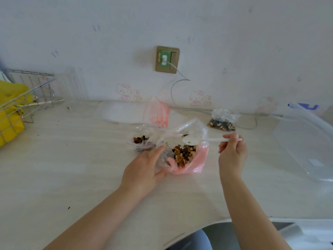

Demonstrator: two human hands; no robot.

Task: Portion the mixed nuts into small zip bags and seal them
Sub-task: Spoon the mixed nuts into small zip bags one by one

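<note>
Left hand [144,167]: resting on the worktop [72,168], fingers [158,150] straight and relaxed, cupped against the left side of the big bag, gripping nothing outright.
Right hand [232,152]: raised just right of the big bag, fingers curled and pinching the handle of the spoon.
Spoon [191,139]: white plastic, held level, bowl over the open mouth of the big bag, flecked with dark crumbs, no nuts visible in it.
Big bag [196,163]: clear and pink plastic, mouth open upward, lying at the middle of the worktop between the 2 hands.
Mixed nuts [183,153]: brown, tan and dark pieces heaped inside the big bag.
Small zip bag, near [141,141]: clear, standing open just left of the big bag, a portion of nuts at its bottom, beyond the left fingertips.
Small zip bag, far [222,120]: clear, holding nuts, lying near the wall, well apart from the hands; seal state not discernible.
Empty zip bags [158,112]: stack with red strips, behind the big bag, propped on a flat white sheet [122,110].
Wire basket [21,98]: far left edge, yellow contents.
Wall socket [167,59]: above the worktop, white cable [177,83] hanging down.
</note>
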